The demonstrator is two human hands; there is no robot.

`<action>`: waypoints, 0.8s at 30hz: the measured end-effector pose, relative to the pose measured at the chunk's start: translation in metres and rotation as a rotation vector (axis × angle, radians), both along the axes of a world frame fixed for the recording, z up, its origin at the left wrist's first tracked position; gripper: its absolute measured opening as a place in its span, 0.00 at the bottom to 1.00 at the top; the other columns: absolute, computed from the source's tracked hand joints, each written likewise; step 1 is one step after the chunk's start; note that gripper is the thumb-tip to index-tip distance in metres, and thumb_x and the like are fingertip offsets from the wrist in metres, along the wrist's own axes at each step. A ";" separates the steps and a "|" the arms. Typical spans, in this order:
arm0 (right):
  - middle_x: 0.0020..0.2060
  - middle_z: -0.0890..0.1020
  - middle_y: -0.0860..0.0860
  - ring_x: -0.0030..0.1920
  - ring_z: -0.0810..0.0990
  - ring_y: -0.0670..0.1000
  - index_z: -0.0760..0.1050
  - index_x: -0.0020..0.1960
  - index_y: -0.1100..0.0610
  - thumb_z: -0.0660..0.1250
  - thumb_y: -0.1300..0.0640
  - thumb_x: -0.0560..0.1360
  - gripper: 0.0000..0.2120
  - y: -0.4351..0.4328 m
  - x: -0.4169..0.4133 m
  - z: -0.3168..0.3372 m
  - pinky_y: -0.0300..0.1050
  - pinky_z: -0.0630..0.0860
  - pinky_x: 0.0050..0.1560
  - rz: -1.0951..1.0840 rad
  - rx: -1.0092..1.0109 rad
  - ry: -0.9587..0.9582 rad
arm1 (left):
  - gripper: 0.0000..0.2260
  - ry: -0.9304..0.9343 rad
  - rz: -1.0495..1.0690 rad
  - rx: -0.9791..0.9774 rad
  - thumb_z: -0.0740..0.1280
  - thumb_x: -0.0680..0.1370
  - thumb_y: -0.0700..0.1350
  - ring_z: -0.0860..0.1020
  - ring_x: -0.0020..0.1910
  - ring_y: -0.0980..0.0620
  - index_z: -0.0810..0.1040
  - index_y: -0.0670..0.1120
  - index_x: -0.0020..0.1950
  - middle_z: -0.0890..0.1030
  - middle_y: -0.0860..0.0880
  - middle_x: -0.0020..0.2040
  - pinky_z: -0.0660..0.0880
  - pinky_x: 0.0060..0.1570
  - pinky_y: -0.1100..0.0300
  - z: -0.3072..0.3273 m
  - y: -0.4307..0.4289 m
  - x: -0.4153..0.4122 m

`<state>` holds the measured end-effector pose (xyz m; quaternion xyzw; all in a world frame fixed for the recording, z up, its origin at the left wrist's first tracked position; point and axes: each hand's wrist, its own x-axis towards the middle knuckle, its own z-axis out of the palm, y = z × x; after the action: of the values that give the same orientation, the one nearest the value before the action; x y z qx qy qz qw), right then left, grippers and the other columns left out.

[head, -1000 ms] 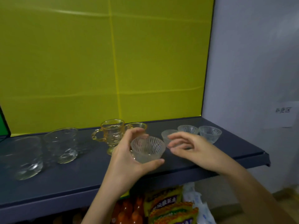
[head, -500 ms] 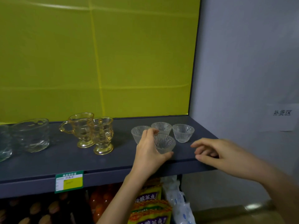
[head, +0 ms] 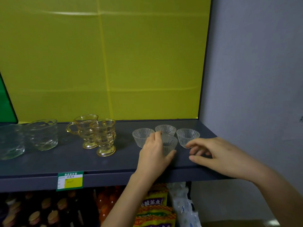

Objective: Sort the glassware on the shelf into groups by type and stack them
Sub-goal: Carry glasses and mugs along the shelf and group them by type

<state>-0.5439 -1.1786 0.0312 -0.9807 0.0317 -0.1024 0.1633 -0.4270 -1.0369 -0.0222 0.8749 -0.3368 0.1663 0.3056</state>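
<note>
Here, right of centre in the frame, the left hand wraps fingers and thumb around a ribbed glass bowl standing on the dark shelf, among three matching bowls. The right hand hovers loosely spread, empty, just beside the rightmost bowl.

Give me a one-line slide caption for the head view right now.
Left hand grips a ribbed glass bowl on the shelf among three matching bowls; right hand open beside them.
</note>
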 end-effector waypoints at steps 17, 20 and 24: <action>0.52 0.78 0.34 0.52 0.75 0.34 0.71 0.61 0.41 0.62 0.42 0.74 0.16 0.063 0.037 0.010 0.38 0.74 0.54 0.243 -0.083 -0.102 | 0.08 -0.391 0.315 0.110 0.59 0.71 0.48 0.80 0.36 0.49 0.75 0.48 0.44 0.80 0.51 0.37 0.72 0.27 0.58 0.025 0.096 -0.020; 0.53 0.76 0.34 0.54 0.73 0.35 0.71 0.61 0.41 0.61 0.42 0.74 0.16 0.104 0.058 0.006 0.36 0.72 0.53 0.358 -0.077 -0.137 | 0.07 -0.407 0.442 0.124 0.58 0.73 0.48 0.79 0.35 0.49 0.74 0.48 0.41 0.78 0.51 0.35 0.69 0.28 0.59 0.029 0.141 -0.021; 0.59 0.76 0.36 0.60 0.73 0.40 0.69 0.63 0.41 0.60 0.43 0.75 0.16 0.169 0.084 0.004 0.45 0.73 0.58 0.503 -0.063 -0.188 | 0.11 -0.351 0.602 0.177 0.56 0.73 0.50 0.80 0.38 0.48 0.76 0.48 0.44 0.81 0.51 0.38 0.73 0.31 0.58 0.028 0.210 -0.023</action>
<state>-0.4603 -1.0091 0.0351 -0.9486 -0.2316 -0.1500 0.1552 -0.4499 -0.8268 0.0056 0.9162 -0.1243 0.3666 0.1036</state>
